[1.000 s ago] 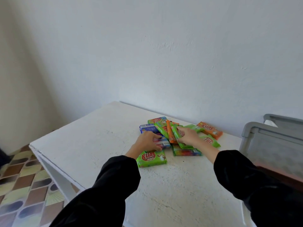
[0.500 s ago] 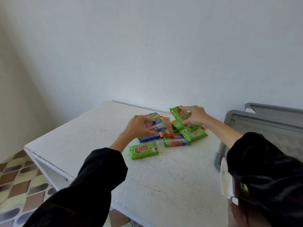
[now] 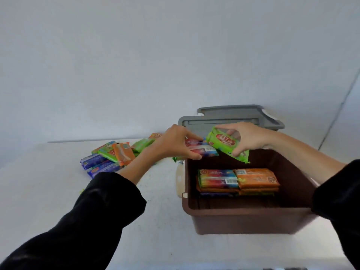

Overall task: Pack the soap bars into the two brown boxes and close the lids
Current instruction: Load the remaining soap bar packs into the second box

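Note:
A brown box (image 3: 243, 219) stands open on the white table, its grey lid (image 3: 229, 121) tipped back behind it. Inside lie stacked soap bars: a multicoloured one (image 3: 217, 179) beside an orange one (image 3: 257, 179). My left hand (image 3: 175, 143) grips blue-and-red soap bars (image 3: 202, 150) over the box's far left rim. My right hand (image 3: 247, 137) holds a green soap bar (image 3: 227, 145), tilted, above the box's back. A pile of loose soap bars (image 3: 111, 156) lies on the table to the left.
A second grey lid (image 3: 233, 110) shows behind the first, against the white wall. The white table (image 3: 58, 191) stretches left and toward me. A pale latch (image 3: 179, 180) hangs on the box's left side.
Both hands lifted soap bars off the pile and carried them right, over the open brown box. The view swung right, so the box now fills the centre.

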The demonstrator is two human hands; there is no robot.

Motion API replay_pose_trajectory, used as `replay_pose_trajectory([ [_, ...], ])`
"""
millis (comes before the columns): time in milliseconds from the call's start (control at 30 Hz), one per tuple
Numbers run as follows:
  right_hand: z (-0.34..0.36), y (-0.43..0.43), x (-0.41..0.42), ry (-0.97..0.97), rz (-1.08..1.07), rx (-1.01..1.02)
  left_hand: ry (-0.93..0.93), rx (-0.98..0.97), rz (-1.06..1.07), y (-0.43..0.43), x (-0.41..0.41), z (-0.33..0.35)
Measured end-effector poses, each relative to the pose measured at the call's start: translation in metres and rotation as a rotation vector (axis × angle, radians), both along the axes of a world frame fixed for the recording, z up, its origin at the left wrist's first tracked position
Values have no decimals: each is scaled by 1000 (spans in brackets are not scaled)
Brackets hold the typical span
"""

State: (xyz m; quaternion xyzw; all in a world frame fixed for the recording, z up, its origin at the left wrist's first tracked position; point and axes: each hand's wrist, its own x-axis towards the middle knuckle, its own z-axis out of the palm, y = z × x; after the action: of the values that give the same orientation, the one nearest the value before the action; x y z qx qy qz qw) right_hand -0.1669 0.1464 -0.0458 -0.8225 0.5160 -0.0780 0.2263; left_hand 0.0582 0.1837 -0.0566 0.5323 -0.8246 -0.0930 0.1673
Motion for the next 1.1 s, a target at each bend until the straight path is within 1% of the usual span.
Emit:
replay_pose_trajectory([
  [67, -11, 7, -25, 43, -22, 31, -32, 34, -66, -5, -22, -14],
  [200, -35, 16, -59, 186, 1, 24, -144, 59, -140, -12, -54, -41],
  [333, -60, 17, -71, 441, 25, -118, -220, 57, -154, -16, -68, -59],
  [367, -65, 15, -71, 471, 25, -130, -249, 54, -154, -18, -69, -61],
  [433, -73, 13, -69, 453, 35, -121, -291, 61, -155, -20, -68, -67],
  [567, -77, 7, -68, 345, 62, -98, -317, 53, -203, -24, -72, -71],
  [700, -77, 3, -71, 331, 71, -102, -396, 49, -250, -27, -83, -70],
  [867, -82, 6, -67, 338, 27, -128, -402, 58, -324, -30, -83, -72],
  [933, -77, 7, -66, 361, 45, -88, -376, 71, -342, -30, -81, -72],
  [1000, -67, 5, -62, 344, 79, -64, -301, 76, -351, -29, -77, -69],
  [1100, -47, 4, -47, 181, 67, -104, -89, 12, -309, -26, -63, -56],
])
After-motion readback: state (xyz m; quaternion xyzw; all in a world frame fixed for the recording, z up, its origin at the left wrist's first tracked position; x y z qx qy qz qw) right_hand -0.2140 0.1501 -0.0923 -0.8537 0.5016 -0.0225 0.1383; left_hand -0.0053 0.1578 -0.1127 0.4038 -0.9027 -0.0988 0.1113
